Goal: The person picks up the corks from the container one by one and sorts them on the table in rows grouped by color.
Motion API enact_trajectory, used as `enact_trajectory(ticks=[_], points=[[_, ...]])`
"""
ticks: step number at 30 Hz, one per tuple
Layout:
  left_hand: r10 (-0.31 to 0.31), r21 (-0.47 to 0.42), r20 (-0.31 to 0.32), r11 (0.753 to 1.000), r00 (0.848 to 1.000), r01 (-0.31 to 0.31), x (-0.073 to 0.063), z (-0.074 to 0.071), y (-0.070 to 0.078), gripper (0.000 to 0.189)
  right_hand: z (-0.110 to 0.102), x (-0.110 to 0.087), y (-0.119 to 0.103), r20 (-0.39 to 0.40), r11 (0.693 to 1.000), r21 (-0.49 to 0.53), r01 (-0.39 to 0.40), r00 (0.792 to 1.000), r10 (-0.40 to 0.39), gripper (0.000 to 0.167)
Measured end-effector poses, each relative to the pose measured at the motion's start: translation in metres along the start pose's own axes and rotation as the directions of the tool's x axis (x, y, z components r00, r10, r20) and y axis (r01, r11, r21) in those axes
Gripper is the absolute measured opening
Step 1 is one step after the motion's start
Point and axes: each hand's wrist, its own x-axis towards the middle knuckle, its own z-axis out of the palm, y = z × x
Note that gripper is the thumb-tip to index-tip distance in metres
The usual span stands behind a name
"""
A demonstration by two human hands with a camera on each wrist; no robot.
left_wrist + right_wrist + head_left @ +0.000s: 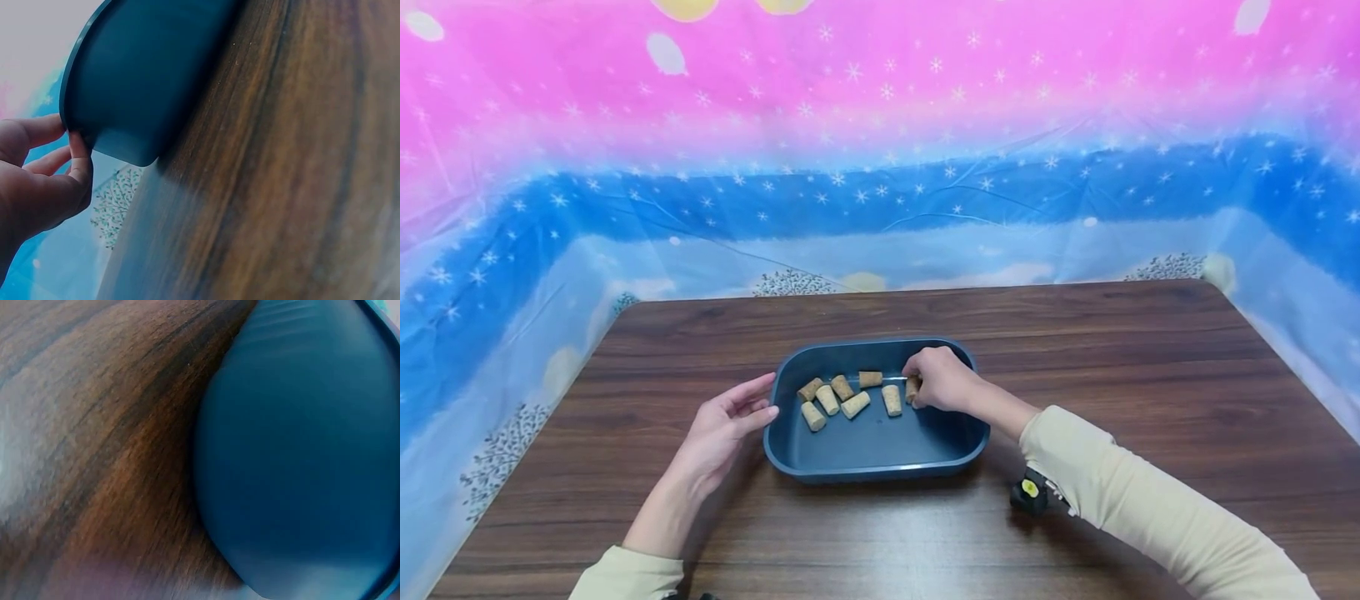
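A dark blue rectangular tub [880, 472] with rounded corners stands on the table. Several tapered cork stoppers [855, 405] lie loose on its floor, mostly toward the left and back. My right hand [947, 379] reaches over the tub's right side and pinches a brown cork stopper [912, 389], partly hidden by the fingers. Just left of it is a paler cork stopper [891, 400]. At the tub's left end, my left hand [718, 429] touches the outside of the rim with fingertips and thumb. The right wrist view shows the tub's outer wall [294, 456], but not the hand.
The tub sits on a dark wood-grain table [1112, 358]. Behind and along the sides hangs a pink and blue cloth [865, 192] with snowflakes. A small black device [1028, 493] is strapped at the right sleeve.
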Motion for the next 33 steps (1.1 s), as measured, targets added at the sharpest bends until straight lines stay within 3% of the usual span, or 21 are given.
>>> enact_trajectory(ticks=[6,15,28,33], points=[[-0.002,-0.001,0.003,1.000,1.000,0.002,0.000,0.000,0.000,0.055,0.000,-0.001,-0.002,-0.006,0.998,0.043,-0.036,0.999,0.036,0.031],[0.002,-0.013,0.003,1.000,1.000,-0.002,-0.001,0.000,0.000,0.055,-0.011,-0.001,-0.002,-0.018,0.996,0.089,-0.028,0.999,0.029,0.033],[0.023,-0.030,0.020,0.999,1.000,-0.022,0.000,0.000,-0.001,0.055,-0.029,-0.004,0.000,0.014,0.978,0.207,-0.005,1.000,0.002,0.041],[0.023,-0.037,0.025,0.999,0.999,-0.022,0.000,-0.001,-0.001,0.056,-0.033,-0.008,0.003,0.018,0.968,0.247,0.049,0.998,-0.055,0.041]])
